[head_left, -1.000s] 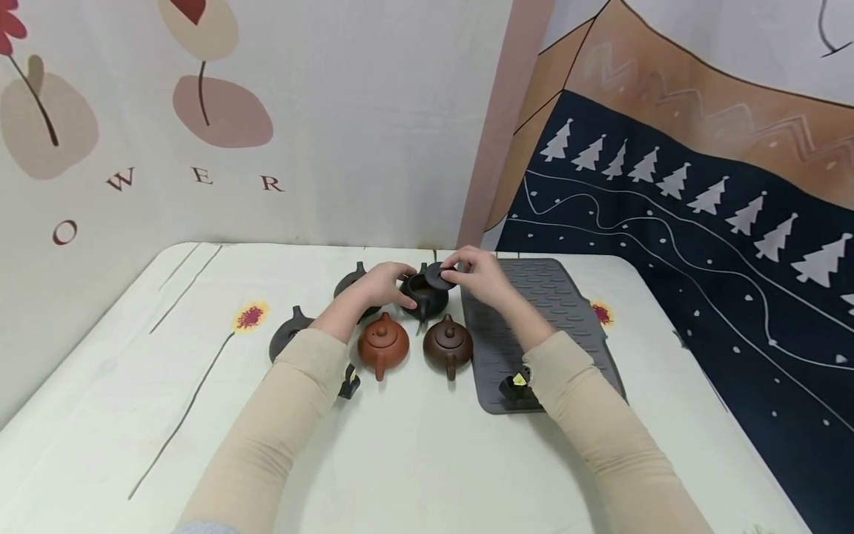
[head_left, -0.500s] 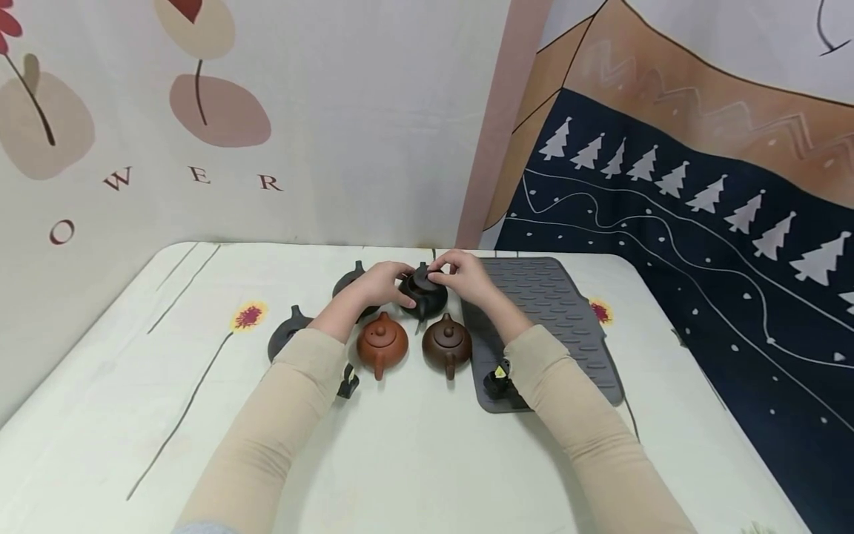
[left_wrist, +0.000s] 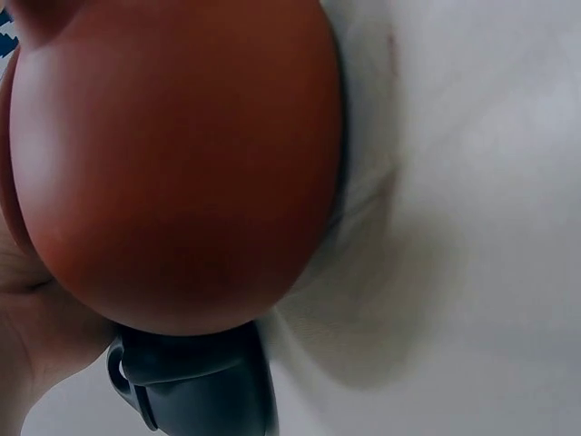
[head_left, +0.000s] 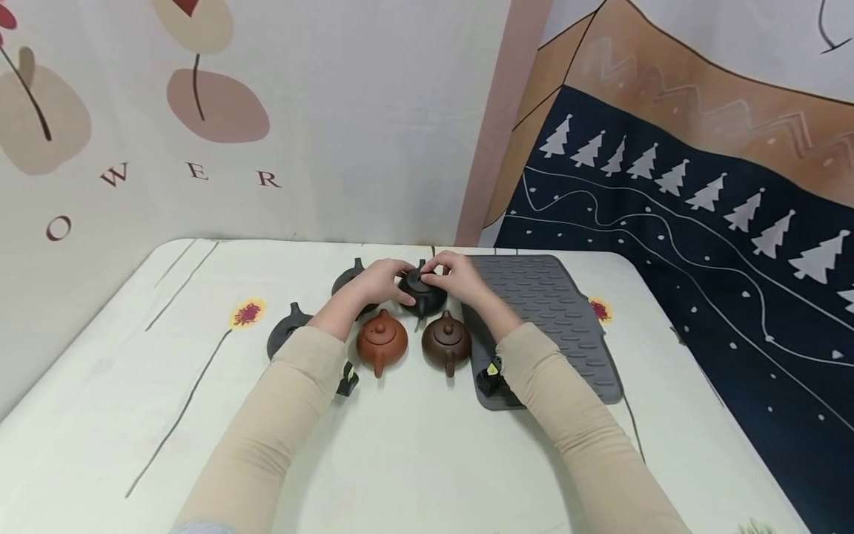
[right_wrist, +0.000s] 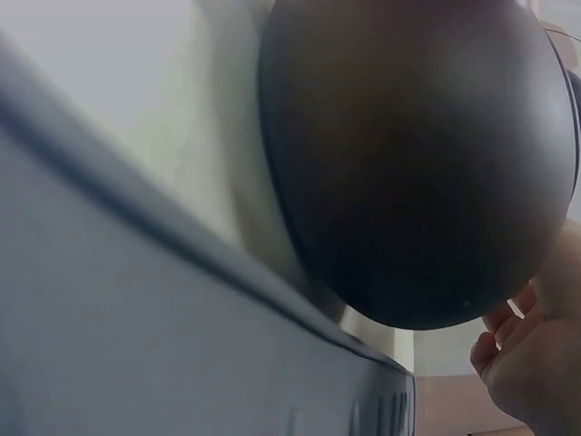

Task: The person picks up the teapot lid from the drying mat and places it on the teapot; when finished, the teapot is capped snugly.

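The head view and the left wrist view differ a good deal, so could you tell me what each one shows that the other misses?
Only the head view shows both hands, left hand and right hand, on the black teapot, plus the grey mat and dark brown teapot. Only the left wrist view shows the table close up. Both show the red-brown teapot.

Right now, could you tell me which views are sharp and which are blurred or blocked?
Head view: sharp, evenly lit, soft shadows under the teapots. Left wrist view: filled by the red teapot, blurred. Right wrist view: brown teapot and mat too close, out of focus.
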The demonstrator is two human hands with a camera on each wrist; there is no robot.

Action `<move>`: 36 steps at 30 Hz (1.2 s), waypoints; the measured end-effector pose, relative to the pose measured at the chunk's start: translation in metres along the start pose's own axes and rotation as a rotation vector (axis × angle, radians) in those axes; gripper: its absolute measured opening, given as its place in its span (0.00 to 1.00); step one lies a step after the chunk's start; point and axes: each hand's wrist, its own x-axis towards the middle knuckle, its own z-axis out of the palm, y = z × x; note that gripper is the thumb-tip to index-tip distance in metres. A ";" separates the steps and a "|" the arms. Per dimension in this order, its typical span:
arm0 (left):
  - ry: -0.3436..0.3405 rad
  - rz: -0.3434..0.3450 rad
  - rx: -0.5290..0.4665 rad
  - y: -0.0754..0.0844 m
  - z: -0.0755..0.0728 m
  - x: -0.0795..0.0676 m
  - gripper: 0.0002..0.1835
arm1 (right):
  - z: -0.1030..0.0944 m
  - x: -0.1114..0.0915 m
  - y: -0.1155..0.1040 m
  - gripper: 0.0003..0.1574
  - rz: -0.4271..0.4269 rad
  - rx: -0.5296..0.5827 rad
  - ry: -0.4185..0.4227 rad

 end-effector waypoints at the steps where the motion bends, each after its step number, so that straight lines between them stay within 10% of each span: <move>1: 0.000 0.000 0.002 0.000 -0.001 0.000 0.36 | 0.000 0.000 0.000 0.08 0.001 -0.002 0.002; 20: -0.009 -0.022 -0.009 0.001 -0.001 -0.001 0.38 | -0.006 -0.002 -0.001 0.11 0.016 0.009 -0.035; 36: 0.027 0.061 -0.083 0.010 -0.018 -0.017 0.39 | -0.048 -0.026 -0.015 0.12 -0.001 -0.025 0.044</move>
